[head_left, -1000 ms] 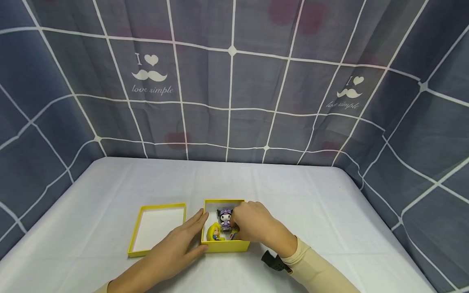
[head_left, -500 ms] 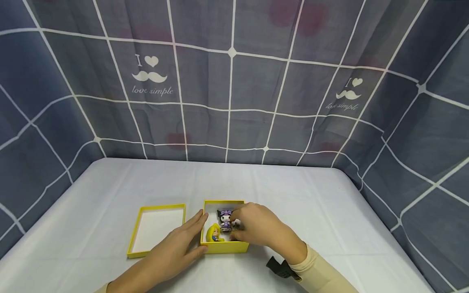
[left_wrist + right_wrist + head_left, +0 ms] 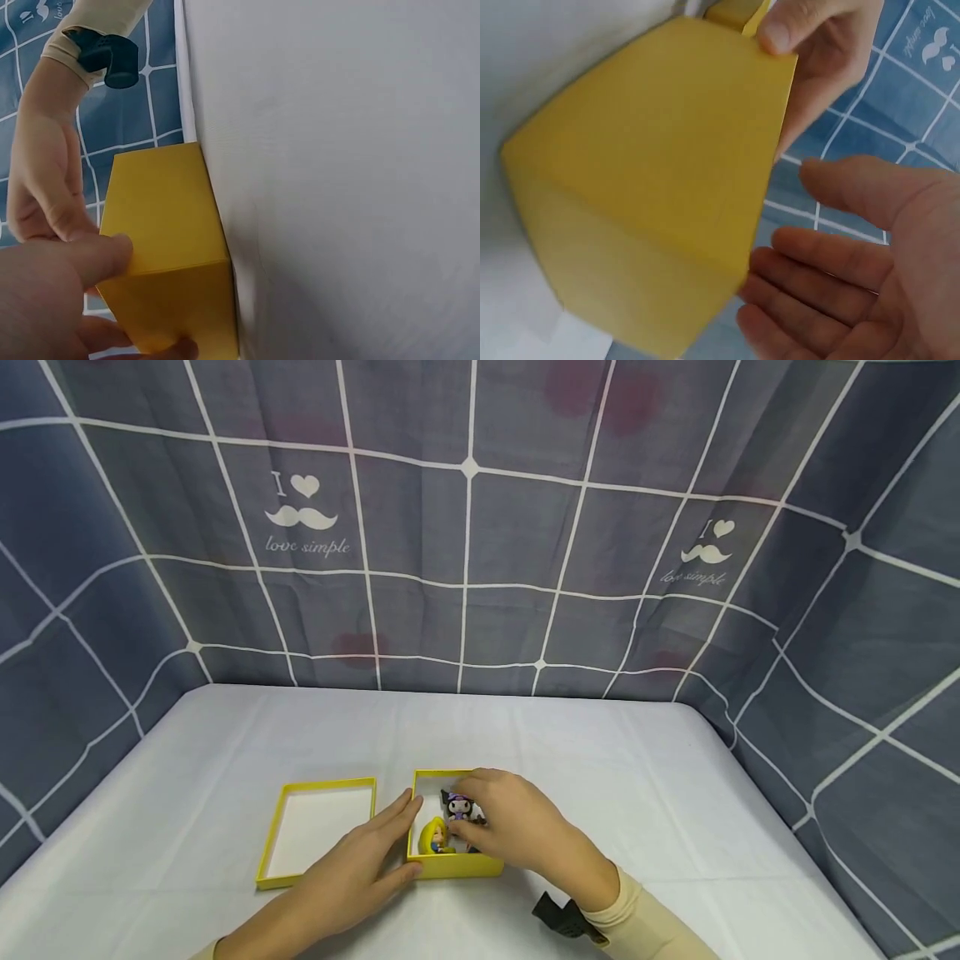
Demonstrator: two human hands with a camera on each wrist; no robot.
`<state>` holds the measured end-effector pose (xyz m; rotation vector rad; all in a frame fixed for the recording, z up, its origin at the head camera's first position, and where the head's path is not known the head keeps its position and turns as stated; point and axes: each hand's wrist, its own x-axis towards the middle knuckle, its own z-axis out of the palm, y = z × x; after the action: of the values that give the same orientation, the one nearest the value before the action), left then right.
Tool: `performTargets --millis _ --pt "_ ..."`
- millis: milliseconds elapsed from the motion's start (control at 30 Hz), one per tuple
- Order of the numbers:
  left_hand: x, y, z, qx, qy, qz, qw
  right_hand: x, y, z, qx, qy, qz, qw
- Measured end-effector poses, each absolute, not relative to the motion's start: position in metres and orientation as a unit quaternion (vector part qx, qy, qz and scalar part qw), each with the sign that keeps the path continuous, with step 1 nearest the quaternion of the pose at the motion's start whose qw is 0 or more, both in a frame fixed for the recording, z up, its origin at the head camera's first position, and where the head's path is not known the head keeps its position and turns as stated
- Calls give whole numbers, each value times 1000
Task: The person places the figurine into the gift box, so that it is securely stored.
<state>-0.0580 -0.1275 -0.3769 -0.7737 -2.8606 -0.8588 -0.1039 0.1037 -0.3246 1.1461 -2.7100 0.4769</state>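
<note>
A yellow box (image 3: 456, 867) with a white inside stands uncovered before me. In it are a small figurine with black ears and purple clothing (image 3: 457, 807) and a yellow-haired figurine (image 3: 431, 837). Another dark small piece shows partly beneath my right hand. My left hand (image 3: 358, 862) presses against the box's left side with extended fingers, its thumb at the front corner. My right hand (image 3: 513, 820) reaches over the right wall, thumb and fingers around the dark-eared figurine's right side. In the right wrist view, its thumb and fingers (image 3: 817, 251) are apart with nothing visible between them.
The yellow-edged lid (image 3: 277, 835) lies inner side up left of the box, beside my left hand. A white cloth covers the table (image 3: 615, 777). Grey-blue gridded curtains (image 3: 420, 527) rise at the back and both sides.
My right hand has shifted left over the box, its fingers now partly covering the top of the dark-eared figurine. The left hand keeps its place at the box's side.
</note>
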Motion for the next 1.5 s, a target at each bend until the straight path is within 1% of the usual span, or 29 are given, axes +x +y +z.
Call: performTargets --millis 300,467,533,567,700,800,1033,1267,1367,1500 --pt "-55 -135 -365 -267 -907 -323 34 -95 79 -327 425 -872 218 107" --pt "-54 -142 -350 -214 -903 -373 25 -90 64 -327 427 -862 257 93" --pt "-55 -146 -345 -189 -903 -384 41 -88 57 -327 423 -859 277 80" --pt "-55 -148 -343 -180 -904 -384 57 -87 53 -326 420 -858 285 74" --pt "-59 -157 -336 -154 -909 -369 120 -80 38 -324 393 -860 324 31" --pt "-60 -166 -332 -134 -918 -346 138 -76 26 -323 367 -859 358 -18" --pt "-58 -195 -336 -89 -945 -299 95 -69 5 -316 281 -856 415 -127" --pt "-52 -218 -351 -62 -957 -273 80 -64 -13 -321 177 -811 513 -219" --pt "-51 -222 -355 -56 -956 -280 69 -62 -21 -326 137 -787 550 -242" --pt "-52 -224 -363 -60 -954 -288 56 -59 -30 -333 98 -771 579 -247"
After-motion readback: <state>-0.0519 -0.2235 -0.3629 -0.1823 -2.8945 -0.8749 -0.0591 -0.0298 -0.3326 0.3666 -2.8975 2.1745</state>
